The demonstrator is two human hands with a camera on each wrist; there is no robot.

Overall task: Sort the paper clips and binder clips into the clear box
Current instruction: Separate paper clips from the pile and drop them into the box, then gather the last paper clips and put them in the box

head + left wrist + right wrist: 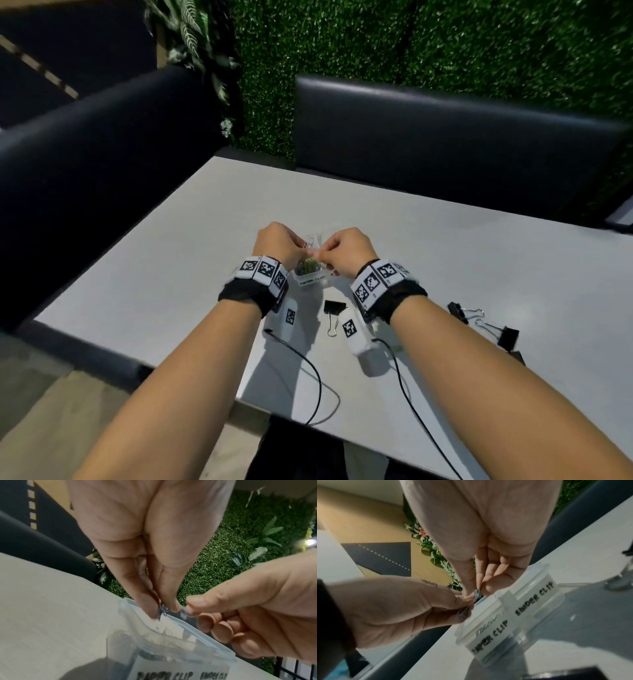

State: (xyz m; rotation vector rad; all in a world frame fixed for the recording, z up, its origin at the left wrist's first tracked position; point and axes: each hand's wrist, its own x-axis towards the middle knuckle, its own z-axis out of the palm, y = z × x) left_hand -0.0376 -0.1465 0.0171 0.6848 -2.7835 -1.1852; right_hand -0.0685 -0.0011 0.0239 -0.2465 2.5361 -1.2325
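Both hands meet at frame centre over the clear box [510, 609]. My left hand [137, 547] pinches a small dark clip [162, 610] between thumb and fingers; my right hand [484, 536] is curled, pinching at the same spot, and I cannot tell what it grips. Box contents are blurred. Binder clips [334, 313] lie on the grey surface [445, 246], lower right. Dark benches and a green hedge wall stand behind. Labels read "PAPER CLIP" and "BINDER CLIP".
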